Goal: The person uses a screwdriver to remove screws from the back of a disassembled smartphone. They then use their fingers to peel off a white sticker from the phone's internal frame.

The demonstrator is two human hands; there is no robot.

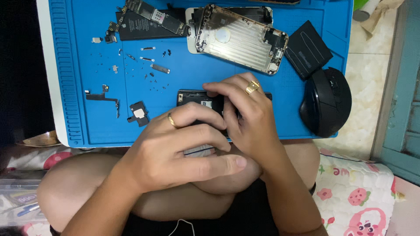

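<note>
Dark phone body (197, 97): mostly hidden under my left hand (183, 148) and right hand (247, 118); only its top-left corner shows.
Tiny screws (153, 78), beyond my left hand: too small to tell apart.
Black board (151, 22), far above my hands: cut by the top edge.
Plastic box (17, 196), left of my left arm: cut off, contents blurred.

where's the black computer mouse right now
In the head view the black computer mouse sits at the right edge of the blue work mat, just below a black battery and right of the right hand.
</note>
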